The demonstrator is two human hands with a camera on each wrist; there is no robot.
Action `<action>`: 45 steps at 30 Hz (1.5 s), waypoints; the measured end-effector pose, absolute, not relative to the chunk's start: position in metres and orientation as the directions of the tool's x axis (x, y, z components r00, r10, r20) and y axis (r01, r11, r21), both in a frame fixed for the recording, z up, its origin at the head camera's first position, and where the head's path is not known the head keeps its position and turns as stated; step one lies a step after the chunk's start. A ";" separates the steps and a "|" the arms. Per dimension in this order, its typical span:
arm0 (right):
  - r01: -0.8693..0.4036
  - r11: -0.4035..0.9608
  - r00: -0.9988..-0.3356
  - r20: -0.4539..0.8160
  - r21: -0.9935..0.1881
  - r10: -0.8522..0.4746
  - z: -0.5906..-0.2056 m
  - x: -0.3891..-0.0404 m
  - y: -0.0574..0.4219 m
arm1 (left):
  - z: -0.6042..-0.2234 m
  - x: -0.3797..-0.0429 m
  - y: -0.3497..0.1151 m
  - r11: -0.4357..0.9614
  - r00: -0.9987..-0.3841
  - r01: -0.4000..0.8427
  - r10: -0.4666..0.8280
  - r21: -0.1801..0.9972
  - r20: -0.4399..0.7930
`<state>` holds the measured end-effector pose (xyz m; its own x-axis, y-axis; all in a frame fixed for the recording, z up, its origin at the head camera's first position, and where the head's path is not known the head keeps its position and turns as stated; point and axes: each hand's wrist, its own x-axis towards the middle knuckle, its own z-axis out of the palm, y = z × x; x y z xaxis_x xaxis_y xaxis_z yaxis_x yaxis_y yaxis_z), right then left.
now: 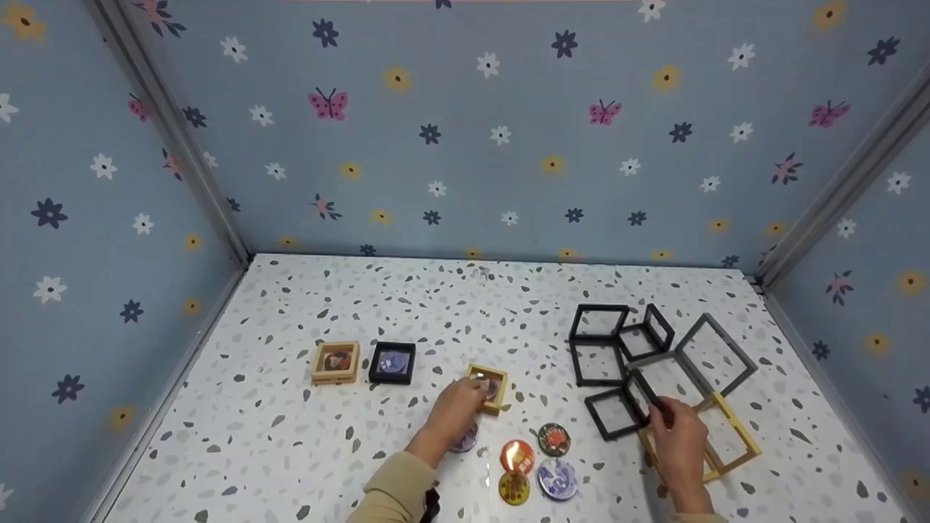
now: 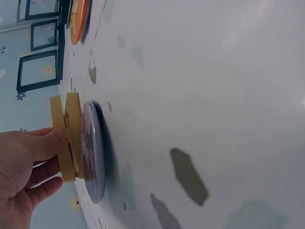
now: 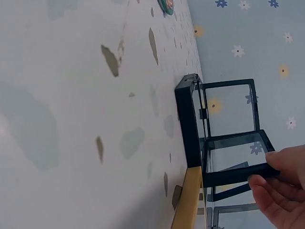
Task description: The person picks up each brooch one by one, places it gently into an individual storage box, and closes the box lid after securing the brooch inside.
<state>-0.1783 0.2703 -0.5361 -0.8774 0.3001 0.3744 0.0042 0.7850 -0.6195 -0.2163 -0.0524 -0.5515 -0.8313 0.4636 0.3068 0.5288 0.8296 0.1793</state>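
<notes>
My left hand pinches a small yellow display frame with a round badge showing inside. In the left wrist view, the frame's two yellow halves lie nearly face to face between thumb and fingers. Beside it on the table is a round badge, partly hidden by the wrist in the head view. My right hand pinches the raised half of a small black hinged display frame. That frame stands unfolded, one half lying flat, as the black edge under thumb and finger shows.
Several unfolded frames, black, grey and yellow, lie at the right. Loose round badges, including an orange one and a purple-white one, lie between the hands. At left sit a tan frame and a black frame holding badges.
</notes>
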 end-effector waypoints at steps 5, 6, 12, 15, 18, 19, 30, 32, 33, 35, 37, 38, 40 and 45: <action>-0.047 0.791 -0.859 0.428 -0.610 0.279 -0.538 -0.176 0.270 | -0.553 -0.220 -0.060 0.834 -0.826 0.526 0.456 0.164 0.332; -0.054 0.791 -0.858 0.434 -0.610 0.276 -0.538 -0.176 0.269 | -0.554 -0.221 -0.062 0.831 -0.820 0.531 0.456 0.164 0.345; -0.087 0.790 -0.857 0.449 -0.607 0.252 -0.538 -0.173 0.266 | -0.554 -0.224 -0.069 0.833 -0.814 0.527 0.438 0.167 0.382; -0.106 0.791 -0.847 0.471 -0.602 0.245 -0.539 -0.173 0.264 | -0.555 -0.226 -0.072 0.841 -0.818 0.517 0.428 0.163 0.385; -0.129 0.793 -0.837 0.495 -0.595 0.235 -0.539 -0.173 0.261 | -0.555 -0.228 -0.075 0.841 -0.820 0.514 0.424 0.170 0.385; -0.132 0.793 -0.835 0.498 -0.594 0.234 -0.540 -0.172 0.260 | -0.555 -0.228 -0.076 0.841 -0.821 0.514 0.423 0.172 0.383; -0.137 0.772 -0.854 0.469 -0.621 0.225 -0.541 -0.167 0.247 | -0.554 -0.231 -0.088 0.853 -0.852 0.478 0.391 0.212 0.348; -0.135 0.773 -0.857 0.464 -0.619 0.223 -0.542 -0.167 0.245 | -0.554 -0.232 -0.091 0.856 -0.850 0.477 0.390 0.200 0.354; -0.134 0.774 -0.858 0.463 -0.619 0.222 -0.542 -0.167 0.244 | -0.554 -0.233 -0.092 0.857 -0.849 0.476 0.388 0.199 0.358; -0.137 0.775 -0.857 0.467 -0.617 0.220 -0.543 -0.166 0.242 | -0.554 -0.234 -0.094 0.860 -0.846 0.474 0.386 0.189 0.367; -0.153 0.776 -0.851 0.481 -0.612 0.212 -0.545 -0.166 0.240 | -0.555 -0.235 -0.097 0.863 -0.842 0.474 0.385 0.175 0.378; -0.161 0.777 -0.847 0.489 -0.609 0.207 -0.545 -0.166 0.239 | -0.555 -0.236 -0.098 0.863 -0.841 0.474 0.384 0.174 0.382; -0.179 0.775 -0.843 0.501 -0.606 0.197 -0.546 -0.165 0.237 | -0.556 -0.237 -0.100 0.865 -0.839 0.472 0.381 0.170 0.389; -0.207 0.767 -0.834 0.520 -0.607 0.186 -0.546 -0.164 0.233 | -0.556 -0.239 -0.104 0.862 -0.839 0.471 0.371 0.188 0.398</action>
